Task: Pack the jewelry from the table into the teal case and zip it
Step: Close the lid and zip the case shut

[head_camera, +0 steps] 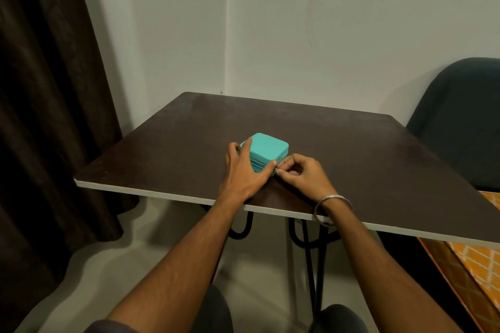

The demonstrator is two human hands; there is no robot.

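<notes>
The teal case (267, 148) lies with its lid down on the dark table (351, 149), near the front edge. A thin dark seam runs along its near side. My left hand (243, 170) grips the case from the left, thumb on the near corner and fingers along the far left edge. My right hand (303, 173) sits at the case's near right corner and pinches a small metal zipper pull (276, 169). No loose jewelry is visible on the table.
A dark padded chair (460, 116) stands at the table's right side. A brown curtain (48, 89) hangs at the left. Orange patterned fabric (476, 265) lies at the lower right. A silver bangle (331, 208) circles my right wrist.
</notes>
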